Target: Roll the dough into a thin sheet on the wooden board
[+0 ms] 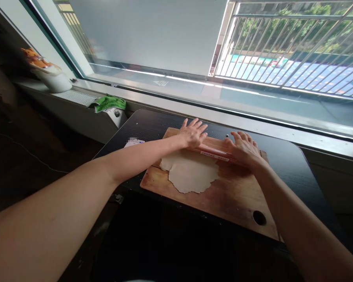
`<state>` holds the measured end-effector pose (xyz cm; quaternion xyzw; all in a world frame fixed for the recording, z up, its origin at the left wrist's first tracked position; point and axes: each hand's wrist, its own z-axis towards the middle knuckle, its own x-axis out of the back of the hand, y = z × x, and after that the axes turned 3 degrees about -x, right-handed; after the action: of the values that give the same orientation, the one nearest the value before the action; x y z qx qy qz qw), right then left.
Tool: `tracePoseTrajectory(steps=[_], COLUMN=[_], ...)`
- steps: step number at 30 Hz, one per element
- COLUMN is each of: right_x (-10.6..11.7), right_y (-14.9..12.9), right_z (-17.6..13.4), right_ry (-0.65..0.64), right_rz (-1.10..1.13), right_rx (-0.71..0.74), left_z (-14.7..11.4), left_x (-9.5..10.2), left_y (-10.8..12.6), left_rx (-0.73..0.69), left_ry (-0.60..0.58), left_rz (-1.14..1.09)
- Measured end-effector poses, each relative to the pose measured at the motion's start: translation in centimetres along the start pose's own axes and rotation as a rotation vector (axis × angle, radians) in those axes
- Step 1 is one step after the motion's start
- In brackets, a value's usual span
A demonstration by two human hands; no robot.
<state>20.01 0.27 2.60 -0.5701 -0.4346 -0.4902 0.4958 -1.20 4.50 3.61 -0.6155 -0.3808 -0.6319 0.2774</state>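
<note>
Bare forearms come in from the lower corners, the left one (61, 207) nearest and broadest, the right one (300, 223) reaching in across the near right corner of a wooden board (232, 196). A dark round hole (259, 217) shows near that corner. Farther in, left of the board's middle, lies the dough (192, 172) — a flat, pale sheet with a ragged edge, its far side meeting a reddish rolling pin (214, 150) with a white label. Left hand (192, 133) and right hand (243, 148) lie palm down at opposite ends of the pin, fingers spread and stretched forward — neither curls around it, though the palms' undersides are hidden. Around the board is a black table (294, 168), with a small white item (134, 142) by the left forearm, too blurred to identify. Beyond the table's far left corner, a green cloth (110, 103) drapes over a low unit; farther along stands a white pot (54, 80) topped by an orange figure (35, 58). Past the window are a metal railing (282, 17), bluish ground (314, 74) and green trees (314, 29).
</note>
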Motion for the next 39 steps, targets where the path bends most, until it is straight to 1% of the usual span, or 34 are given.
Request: tracePoseTrajectory(steps=[1, 3, 5, 7, 8, 9, 10, 12, 13, 14, 15, 16, 17, 18, 19, 20, 21, 22, 24, 25, 27, 28, 29, 30, 32, 33, 34, 35, 36, 39], right_x=[0.2, 0.2, -0.3, -0.7, -0.8, -0.8, -0.7, -0.4, -0.3, -0.2, -0.3, -0.5, -0.9, -1.3, -1.7, -1.9, -2.1, -2.0, -1.6, -1.3, -0.7, -0.5, -0.6, -0.8, -1.4, -1.7, -1.9, -2.0, -2.0, -1.5], right_y=[-0.1, -0.1, 0.3, 0.7, 0.9, 0.9, 0.9, 0.8, 0.7, 0.7, 0.8, 0.9, 1.1, 1.3, 1.5, 1.6, 1.7, 1.7, 1.5, 1.3, 1.1, 1.0, 1.0, 1.0, 1.3, 1.4, 1.6, 1.6, 1.7, 1.7], right_z=[0.2, -1.0, -3.4, -4.9, -4.9, -4.2, -3.1, -0.5, 0.4, 0.8, 0.6, -0.3, -1.5, -2.9, -4.1, -4.9, -5.1, -4.6, -2.0, -0.4, 1.9, 2.1, 1.6, 0.5, -2.5, -3.8, -4.5, -4.6, -3.9, 0.5], right_ry=[-0.016, -0.056, -0.065, -0.009, 0.014, 0.027, 0.024, 0.001, -0.001, 0.007, 0.025, 0.053, 0.088, 0.117, 0.161, 0.189, 0.201, 0.192, 0.125, 0.090, 0.083, 0.094, 0.106, 0.116, 0.127, 0.152, 0.171, 0.186, 0.194, 0.202], right_rz=[0.003, -0.015, -0.044, -0.058, -0.055, -0.045, -0.028, 0.010, 0.023, 0.028, 0.022, 0.009, -0.011, -0.032, -0.050, -0.064, -0.072, -0.072, -0.048, -0.026, 0.010, 0.019, 0.021, 0.016, -0.007, -0.027, -0.040, -0.044, -0.037, 0.038], right_rx=[-0.025, 0.004, 0.115, 0.203, 0.208, 0.182, 0.131, -0.013, -0.072, -0.103, -0.099, -0.057, 0.019, 0.104, 0.185, 0.236, 0.255, 0.243, 0.149, 0.088, -0.009, -0.027, -0.019, 0.017, 0.130, 0.188, 0.217, 0.227, 0.211, 0.067], left_z=[0.2, -1.0, -3.2, -4.4, -4.2, -3.5, -2.3, 0.2, 1.1, 1.4, 1.0, 0.0, -1.4, -2.9, -4.2, -5.2, -5.5, -5.1, -2.8, -1.3, 0.9, 1.1, 0.8, -0.1, -2.5, -3.5, -4.0, -3.9, -3.2, 0.8], left_x=[0.1, -0.1, -0.8, -1.3, -1.3, -1.2, -1.0, -0.3, 0.0, 0.2, 0.2, 0.1, -0.1, -0.3, -0.6, -0.8, -0.9, -0.9, -0.5, -0.3, 0.2, 0.3, 0.2, 0.0, -0.6, -0.9, -1.2, -1.2, -1.2, -0.4], left_y=[-0.1, 0.1, 0.4, 0.5, 0.4, 0.3, 0.1, -0.2, -0.3, -0.3, -0.2, -0.1, 0.1, 0.3, 0.5, 0.6, 0.6, 0.5, 0.0, -0.2, -0.6, -0.7, -0.7, -0.6, -0.3, -0.2, -0.2, -0.2, -0.3, -0.7], left_rx=[0.014, -0.032, -0.144, -0.207, -0.198, -0.172, -0.130, -0.051, -0.019, -0.003, -0.003, -0.031, -0.082, -0.137, -0.224, -0.283, -0.303, -0.295, -0.220, -0.158, -0.038, -0.011, -0.012, -0.040, -0.141, -0.196, -0.225, -0.229, -0.202, -0.006], left_ry=[-0.017, -0.048, -0.067, -0.042, -0.026, -0.009, 0.010, 0.004, 0.000, -0.008, -0.018, -0.032, -0.047, -0.064, -0.064, -0.036, -0.013, 0.010, 0.023, 0.008, -0.006, -0.015, -0.026, -0.037, -0.054, -0.045, -0.035, -0.023, -0.016, -0.013], left_rz=[0.001, -0.005, -0.016, -0.024, -0.025, -0.024, -0.019, -0.006, -0.001, 0.000, -0.004, -0.014, -0.027, -0.040, -0.043, -0.039, -0.029, -0.017, 0.011, 0.023, 0.030, 0.026, 0.015, 0.001, -0.031, -0.036, -0.039, -0.037, -0.034, -0.023])
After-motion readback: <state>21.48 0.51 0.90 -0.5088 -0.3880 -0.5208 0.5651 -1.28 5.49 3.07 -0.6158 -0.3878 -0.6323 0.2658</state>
